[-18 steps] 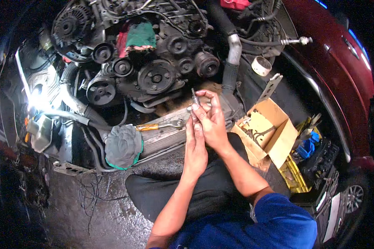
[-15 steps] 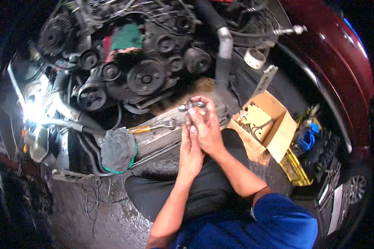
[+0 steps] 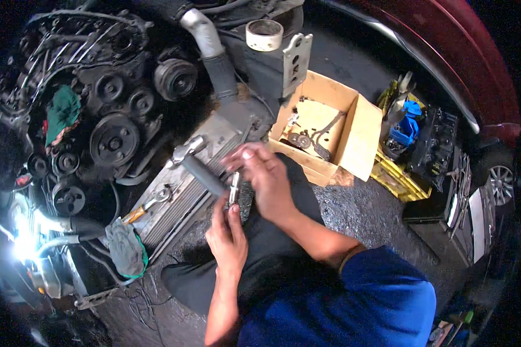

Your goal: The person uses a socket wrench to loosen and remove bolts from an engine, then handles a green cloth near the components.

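A slim shiny metal cylinder [image 3: 235, 188], perhaps a long socket, stands upright in the fingers of my left hand [image 3: 228, 238]. Just above its top is my right hand [image 3: 266, 180], its fingers smeared by motion; whether they touch the cylinder I cannot tell. A hammer [image 3: 201, 172] with a chrome head and grey grip lies across the radiator top [image 3: 214, 128], its handle end reaching close to my left fingertips. Farther left on the radiator rests a ratchet [image 3: 150, 203] with a yellow-orange handle.
Engine pulleys [image 3: 114, 140] and a green cloth [image 3: 62, 110] are at the far left. Grey gloves [image 3: 125, 248] hang at the radiator's left end. A cardboard box [image 3: 362, 136] with loose parts stands right, beside a yellow tool tray [image 3: 402, 179]. A bright lamp [image 3: 24, 247] shines left.
My view has swung to the right, bringing the box nearer the middle. My hands, together before, have parted; the right has lifted away from the left. The hammer's grip now shows.
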